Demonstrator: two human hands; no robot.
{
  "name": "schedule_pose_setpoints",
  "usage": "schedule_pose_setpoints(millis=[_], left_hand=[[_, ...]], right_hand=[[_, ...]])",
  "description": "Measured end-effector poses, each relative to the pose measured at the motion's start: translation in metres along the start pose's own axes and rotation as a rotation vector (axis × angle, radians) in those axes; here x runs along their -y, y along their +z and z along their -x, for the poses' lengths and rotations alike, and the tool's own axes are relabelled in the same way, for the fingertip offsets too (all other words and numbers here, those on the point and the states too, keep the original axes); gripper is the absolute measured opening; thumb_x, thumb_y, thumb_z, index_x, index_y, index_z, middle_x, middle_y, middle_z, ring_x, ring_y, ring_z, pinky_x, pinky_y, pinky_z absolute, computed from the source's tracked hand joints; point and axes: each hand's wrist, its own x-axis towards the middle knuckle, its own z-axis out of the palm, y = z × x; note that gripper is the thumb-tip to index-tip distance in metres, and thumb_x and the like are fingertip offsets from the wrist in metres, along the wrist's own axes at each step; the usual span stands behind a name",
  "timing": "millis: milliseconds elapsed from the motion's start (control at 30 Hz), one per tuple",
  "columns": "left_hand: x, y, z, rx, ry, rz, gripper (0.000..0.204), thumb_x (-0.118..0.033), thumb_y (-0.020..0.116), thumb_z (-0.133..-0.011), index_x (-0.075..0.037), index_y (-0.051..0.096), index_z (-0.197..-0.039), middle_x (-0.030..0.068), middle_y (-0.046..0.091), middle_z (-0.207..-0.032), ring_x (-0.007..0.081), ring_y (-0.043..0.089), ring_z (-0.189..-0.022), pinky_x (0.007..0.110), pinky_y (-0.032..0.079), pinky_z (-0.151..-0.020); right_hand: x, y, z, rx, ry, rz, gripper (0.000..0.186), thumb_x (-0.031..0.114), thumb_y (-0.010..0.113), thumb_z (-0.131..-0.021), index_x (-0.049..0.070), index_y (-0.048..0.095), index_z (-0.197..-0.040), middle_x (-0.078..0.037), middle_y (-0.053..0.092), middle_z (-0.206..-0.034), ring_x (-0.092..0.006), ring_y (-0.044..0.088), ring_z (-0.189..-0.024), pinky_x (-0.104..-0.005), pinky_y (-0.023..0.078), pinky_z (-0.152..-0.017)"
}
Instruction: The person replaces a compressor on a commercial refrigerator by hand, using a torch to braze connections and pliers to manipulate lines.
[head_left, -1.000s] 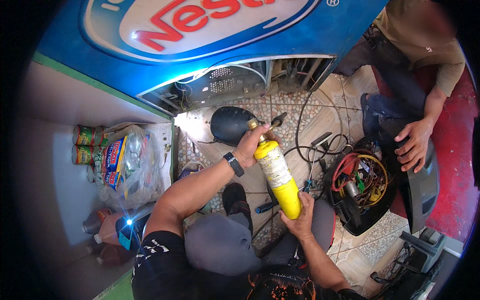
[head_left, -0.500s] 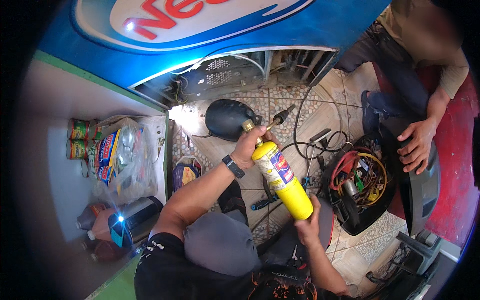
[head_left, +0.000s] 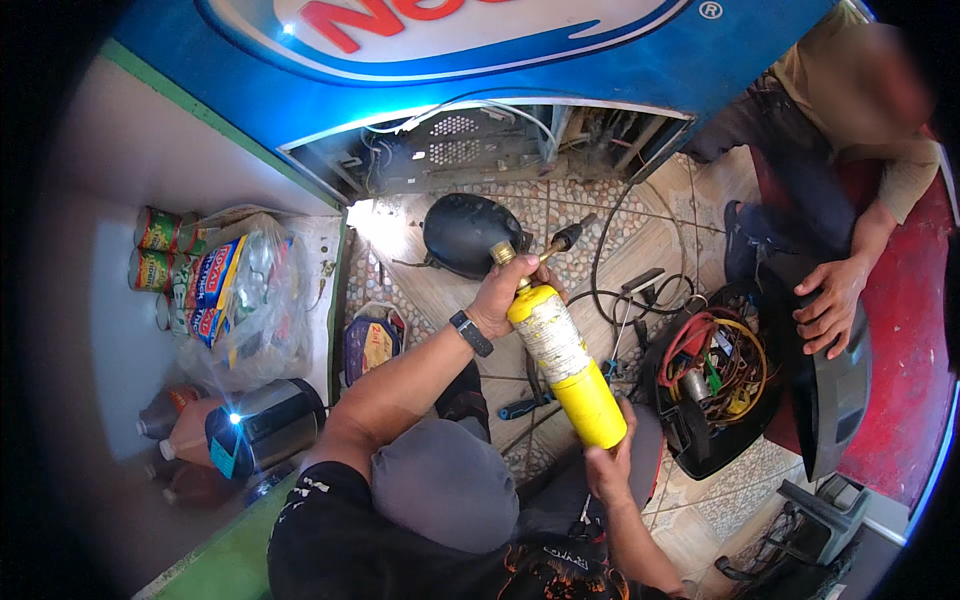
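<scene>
The patterned tile floor (head_left: 650, 240) is occupied by a rounded black object (head_left: 468, 230), upper centre; a blue-handled tool (head_left: 522, 408), lower centre; an open black case (head_left: 722, 450), centre right.

A black T-shirt (head_left: 345, 550) has a short left sleeve (head_left: 338, 485) flecked with white marks and an orange print (head_left: 560, 576) in front; a dark, square-faced wristwatch (head_left: 471, 333) and grey trousers (head_left: 445, 487) show too

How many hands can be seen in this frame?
3: left hand at the neck of the yellow cylinder, right hand at its base, and a co-worker's hand near the dark lid. The co-worker's other hand is not visible.
</scene>
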Motion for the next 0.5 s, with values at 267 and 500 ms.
schedule_pose_setpoints(millis=[267,500], left_hand=[[-0.012,0.024,0.004,0.014,-0.057,0.022,0.027,-0.031,0.061,-0.100,-0.004,0.064,-0.094,0.0198,0.072,-0.097,0.0324,0.073,-0.093,0.044,0.059,-0.086],[0.001,0.003,0.005,0.039,0.003,-0.032,0.026,-0.030,0.062,-0.100,-0.004,0.064,-0.096,0.0213,0.072,-0.100,0.0321,0.072,-0.094,0.045,0.059,-0.087]], right_hand=[[-0.019,-0.041,-0.007,0.527,0.861,-1.111,0.090,0.078,0.059,-0.086,0.006,0.053,-0.139,-0.011,0.066,-0.110,-0.0315,0.065,-0.078,-0.0440,0.052,-0.073],[-0.015,-0.025,0.010,0.203,0.295,-0.246,0.091,0.066,0.065,-0.088,0.005,0.041,-0.151,-0.019,0.054,-0.134,-0.0317,0.056,-0.123,-0.0454,0.048,-0.100]])
